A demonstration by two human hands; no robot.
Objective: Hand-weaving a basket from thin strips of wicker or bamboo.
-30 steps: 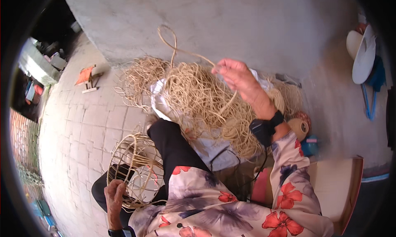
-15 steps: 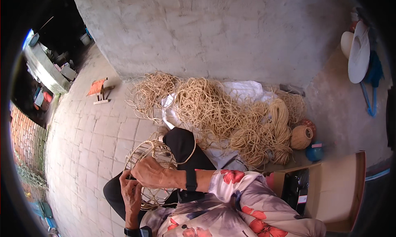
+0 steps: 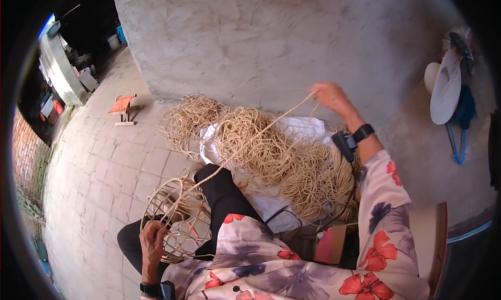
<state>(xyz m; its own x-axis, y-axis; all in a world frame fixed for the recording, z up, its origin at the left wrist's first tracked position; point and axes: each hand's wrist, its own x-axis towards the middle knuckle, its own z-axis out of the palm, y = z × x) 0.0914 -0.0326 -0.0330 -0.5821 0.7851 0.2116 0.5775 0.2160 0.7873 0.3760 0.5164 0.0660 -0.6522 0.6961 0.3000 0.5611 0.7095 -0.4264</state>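
Note:
An openwork basket (image 3: pixel 189 236) woven of tan cord rests on my lap between my knees. At its left rim my left hand (image 3: pixel 153 240) is closed, gripping the basket's edge. From the basket a tan cord (image 3: pixel 246 143) runs taut up and to the right. Its far end is pinched in my right hand (image 3: pixel 331 97), raised high in front of the wall with the arm stretched out. A short loose tail of cord hangs just below that hand.
Heaps of loose tan cord (image 3: pixel 255 138) lie on a white sheet (image 3: pixel 302 126) along the grey wall (image 3: pixel 250 44). A small folding stool (image 3: pixel 124 108) stands on the paving at left. Hats (image 3: pixel 446 88) hang at right, and an open cardboard box (image 3: pixel 422 242) sits by my right side.
My right hand has left the basket and swung far up to the right, drawing the cord out straight. My left hand stays at the basket rim.

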